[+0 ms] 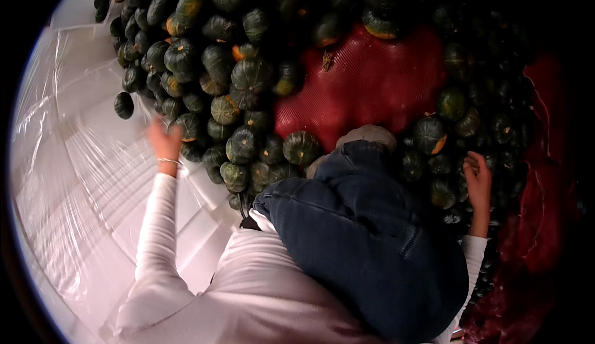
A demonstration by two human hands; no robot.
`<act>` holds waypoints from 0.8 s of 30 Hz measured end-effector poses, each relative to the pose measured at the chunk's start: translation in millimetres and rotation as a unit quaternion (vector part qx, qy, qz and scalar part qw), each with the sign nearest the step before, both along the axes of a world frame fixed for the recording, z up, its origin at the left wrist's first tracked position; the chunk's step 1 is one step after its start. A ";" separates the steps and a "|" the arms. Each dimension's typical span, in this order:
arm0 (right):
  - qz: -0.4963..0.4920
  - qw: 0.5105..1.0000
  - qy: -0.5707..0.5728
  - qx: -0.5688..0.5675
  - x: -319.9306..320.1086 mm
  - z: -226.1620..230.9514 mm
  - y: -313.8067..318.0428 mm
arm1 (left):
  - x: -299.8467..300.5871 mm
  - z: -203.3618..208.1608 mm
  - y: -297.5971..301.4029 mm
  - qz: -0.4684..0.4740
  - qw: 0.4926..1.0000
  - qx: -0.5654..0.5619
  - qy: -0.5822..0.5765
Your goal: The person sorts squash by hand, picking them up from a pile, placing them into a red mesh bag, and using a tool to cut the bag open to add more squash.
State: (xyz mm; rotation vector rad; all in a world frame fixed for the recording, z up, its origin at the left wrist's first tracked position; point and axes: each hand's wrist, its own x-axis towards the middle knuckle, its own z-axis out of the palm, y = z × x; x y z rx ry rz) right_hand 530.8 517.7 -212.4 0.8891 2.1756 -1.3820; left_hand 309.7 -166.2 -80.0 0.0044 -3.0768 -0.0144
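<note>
My left hand (165, 139) is stretched out at the left edge of a heap of dark green squashes. Its fingers are blurred but look spread, with nothing held. One squash (124, 105) stands apart from the heap, just up and left of this hand; whether it is moving cannot be told. Close beside the hand is another green squash (188, 127) with an orange patch. Over the squashes on the right hangs my right hand (478, 173), fingers loosely bent and apart, with no squash in its grasp. A squash with an orange mark (429, 135) lies to its left.
Red mesh sacking (372, 80) lies beyond my shoe (369, 134), with squashes around it. White boxes or panels under clear plastic film (74, 176) line the left side. More red mesh (527, 232) is at the right. My bent knee (359, 232) fills the middle.
</note>
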 end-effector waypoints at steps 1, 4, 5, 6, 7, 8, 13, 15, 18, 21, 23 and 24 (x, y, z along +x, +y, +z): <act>0.009 1.000 -0.006 -0.006 4.9 -3.3 -4.5 | 20.9 -29.8 44.5 -0.063 0.991 0.068 -0.097; 0.041 0.999 0.002 -0.021 -4.5 -0.8 -15.2 | 70.9 -90.1 172.1 -0.173 0.909 0.091 -0.369; 0.073 0.997 -0.002 -0.009 -16.0 5.5 -27.7 | 85.4 -120.3 175.3 -0.231 0.875 0.003 -0.426; 0.080 0.996 0.002 -0.032 -21.5 9.7 -33.9 | 101.3 -132.6 185.4 -0.197 0.869 -0.024 -0.453; 0.080 0.996 -0.005 -0.034 -24.8 19.0 -33.7 | 109.6 -139.0 196.5 -0.166 0.860 -0.046 -0.481; 0.075 0.997 0.004 -0.013 -26.2 25.2 -29.8 | 100.0 -137.7 204.4 -0.178 0.843 -0.031 -0.506; 0.044 0.998 0.029 0.029 -9.3 20.1 -12.4 | 67.4 -86.7 178.9 -0.111 0.856 0.131 -0.487; 0.027 0.998 0.005 0.055 0.3 32.8 -5.2 | 20.4 -28.4 162.0 -0.067 0.932 0.090 -0.345; -0.003 0.998 0.027 0.052 22.3 20.8 -1.9 | -68.2 58.2 75.4 -0.046 0.994 0.083 -0.054; -0.012 0.997 0.047 0.062 29.3 15.4 -2.4 | -129.4 106.1 89.2 -0.143 0.953 -0.190 0.187; -0.004 0.994 0.022 0.107 27.5 30.4 0.6 | -167.2 84.2 167.2 -0.235 0.964 -0.039 0.114; 0.011 0.994 0.024 0.106 23.8 32.6 -2.7 | -183.2 70.0 207.9 -0.247 0.966 0.002 0.074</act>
